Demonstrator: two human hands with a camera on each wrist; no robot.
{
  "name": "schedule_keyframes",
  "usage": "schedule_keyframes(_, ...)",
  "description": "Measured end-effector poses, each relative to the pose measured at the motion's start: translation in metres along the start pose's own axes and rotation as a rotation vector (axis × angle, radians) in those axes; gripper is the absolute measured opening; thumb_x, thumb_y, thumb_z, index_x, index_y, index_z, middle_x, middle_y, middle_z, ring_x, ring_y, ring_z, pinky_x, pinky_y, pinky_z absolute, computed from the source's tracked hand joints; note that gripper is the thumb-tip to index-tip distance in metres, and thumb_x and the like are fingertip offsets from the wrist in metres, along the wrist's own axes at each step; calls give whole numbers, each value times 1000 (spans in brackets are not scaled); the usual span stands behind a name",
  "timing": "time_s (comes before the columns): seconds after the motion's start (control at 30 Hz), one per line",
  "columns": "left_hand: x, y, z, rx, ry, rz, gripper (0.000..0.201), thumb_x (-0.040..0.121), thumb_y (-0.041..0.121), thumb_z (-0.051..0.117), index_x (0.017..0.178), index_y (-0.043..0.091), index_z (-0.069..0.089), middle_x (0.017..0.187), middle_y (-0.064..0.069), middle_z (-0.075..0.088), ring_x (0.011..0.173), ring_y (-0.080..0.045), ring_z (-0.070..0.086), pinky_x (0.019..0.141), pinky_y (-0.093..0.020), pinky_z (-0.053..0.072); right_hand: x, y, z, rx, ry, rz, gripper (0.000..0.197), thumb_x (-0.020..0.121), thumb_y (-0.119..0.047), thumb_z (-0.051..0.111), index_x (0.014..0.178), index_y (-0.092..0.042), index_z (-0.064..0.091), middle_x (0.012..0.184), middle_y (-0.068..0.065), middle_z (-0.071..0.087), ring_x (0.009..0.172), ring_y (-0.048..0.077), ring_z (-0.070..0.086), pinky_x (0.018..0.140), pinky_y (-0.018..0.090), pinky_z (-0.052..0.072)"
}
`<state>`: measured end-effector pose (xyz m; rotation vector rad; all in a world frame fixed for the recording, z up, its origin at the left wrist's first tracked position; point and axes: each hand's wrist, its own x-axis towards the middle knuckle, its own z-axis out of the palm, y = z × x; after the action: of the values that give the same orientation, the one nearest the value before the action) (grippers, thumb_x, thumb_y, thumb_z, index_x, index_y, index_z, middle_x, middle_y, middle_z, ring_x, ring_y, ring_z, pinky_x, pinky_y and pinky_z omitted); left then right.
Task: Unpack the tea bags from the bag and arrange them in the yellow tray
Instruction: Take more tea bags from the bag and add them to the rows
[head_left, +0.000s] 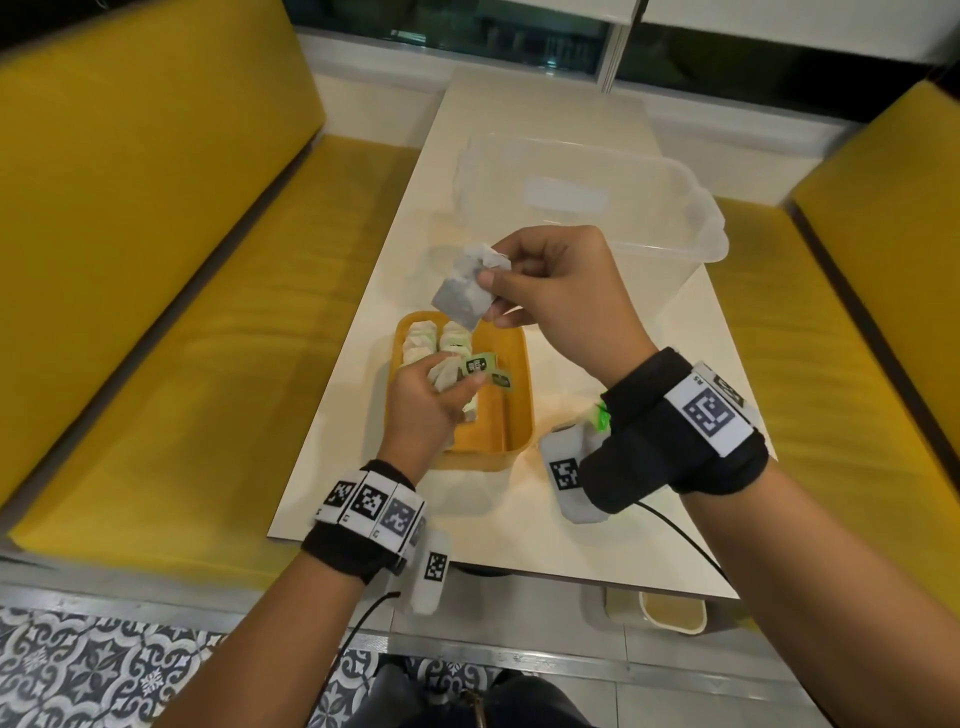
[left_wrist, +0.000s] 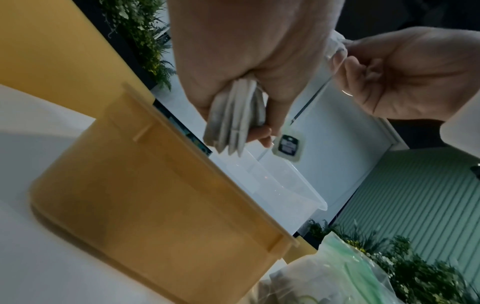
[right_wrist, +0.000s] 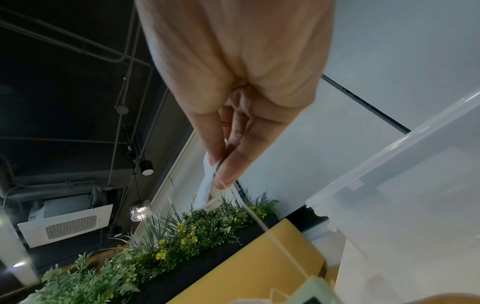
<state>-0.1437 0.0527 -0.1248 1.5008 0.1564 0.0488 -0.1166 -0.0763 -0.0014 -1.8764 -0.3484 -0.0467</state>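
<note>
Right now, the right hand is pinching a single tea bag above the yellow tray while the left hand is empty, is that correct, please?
Not quite: the left hand is not empty. It grips a small bunch of tea bags over the yellow tray, as the left wrist view shows plainly. The rest stands: the right hand pinches a single tea bag above the tray.

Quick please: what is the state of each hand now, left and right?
Left hand: closed, holding a bunch of tea bags.
Right hand: closed, pinching one tea bag.
</note>
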Motion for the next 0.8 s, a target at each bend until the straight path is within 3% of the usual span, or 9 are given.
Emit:
schedule_keyframes(0.07, -1, -4, -4, 14, -9, 3, 13, 80, 2, 75, 85, 1, 64, 89, -9, 62, 68, -12, 62, 54, -24, 54, 2, 1, -4, -4, 20, 0, 4, 89, -2, 65, 89, 1, 68, 76, 28, 68, 60, 19, 68, 56, 25, 57)
schedule_keyframes(0.13, -6, -3, -10, 62, -21, 23, 16, 81, 3, 74, 74, 8, 61, 72, -2, 61, 54, -3, 57, 53, -17, 47, 4, 3, -10, -27, 58, -8, 6, 90, -3, 65, 91, 1, 68, 77, 26, 68, 61, 22, 68, 57, 26, 57)
schedule_keyframes(0.27, -15, 0, -20, 84, -2, 30, 17, 84, 8, 73, 72, 16, 64, 55, 8, 63, 50, -4, 57, 54, -19, 50, 5, 14, -20, -179, 125, -16, 7, 89, -4, 64, 86, -3, 70, 72, 16, 69, 63, 21, 69, 58, 27, 58)
schedule_keyframes(0.37, -18, 5, -22, -4, 29, 2, 7, 84, 11, 73, 84, 15, 68, 63, 9, 68, 57, -5, 61, 56, -25, 53, 4, 21, -21, -251, 113, 16, 8, 88, -3, 64, 85, 0, 71, 72, 17, 69, 64, 20, 69, 57, 25, 58)
schedule_keyframes(0.47, -17, 8, -26, -4, -2, 51, 19, 82, 12, 75, 101, 15, 71, 84, 5, 72, 66, -3, 62, 61, -21, 52, 2, 20, -17, -248, 103, 9, 7, 88, -4, 65, 84, -1, 70, 74, 19, 69, 64, 22, 69, 56, 25, 58)
schedule_keyframes(0.57, -14, 10, -23, 228, -60, 199, 35, 78, 16, 79, 111, 19, 69, 116, 5, 67, 104, -5, 63, 86, -19, 52, 4, 13, -14, -238, 109, -20, 8, 89, -5, 64, 84, -2, 70, 73, 19, 69, 64, 23, 69, 58, 28, 60)
schedule_keyframes(0.7, -11, 8, -9, 322, -70, 268, 44, 77, 18, 80, 119, 17, 68, 121, -1, 66, 114, -19, 61, 97, -38, 53, 6, 3, -9, -247, 135, -74, 10, 88, -4, 63, 82, 0, 70, 70, 19, 69, 61, 20, 69, 57, 31, 60)
schedule_keyframes(0.8, -12, 4, 1, 326, -76, 273, 30, 74, 38, 79, 102, 36, 69, 128, -11, 63, 126, -35, 52, 102, -51, 46, 6, -2, -4, -261, 154, -110, 10, 87, -5, 64, 79, -2, 70, 68, 17, 69, 61, 23, 69, 60, 41, 59)
